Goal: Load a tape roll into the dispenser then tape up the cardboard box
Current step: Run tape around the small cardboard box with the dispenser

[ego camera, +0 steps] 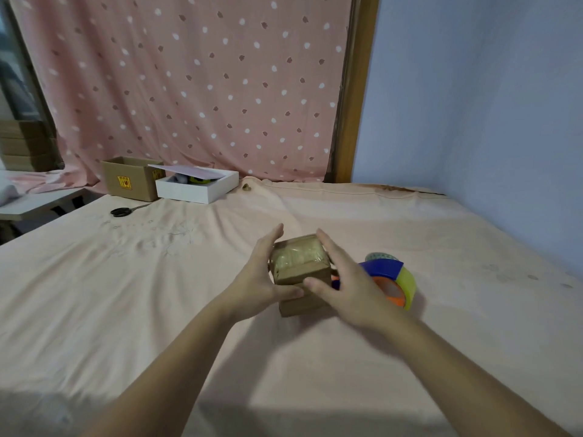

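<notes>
A small brown cardboard box [299,272] with glossy clear tape across its top sits on the pink sheet in the middle of the view. My left hand [263,275] holds its left side, thumb on the front face. My right hand [344,279] holds its right side, thumb also on the front. Just right of the box lies the tape dispenser [386,271], blue with an orange hub, loaded with a yellowish clear tape roll [408,287]. My right hand hides part of the dispenser.
Black-handled scissors [121,211] lie at the far left. Behind them stand an open brown carton [131,178] and a white box [197,186] with its lid ajar. A pink dotted curtain [195,89] hangs at the back; a blue wall [489,121] bounds the right.
</notes>
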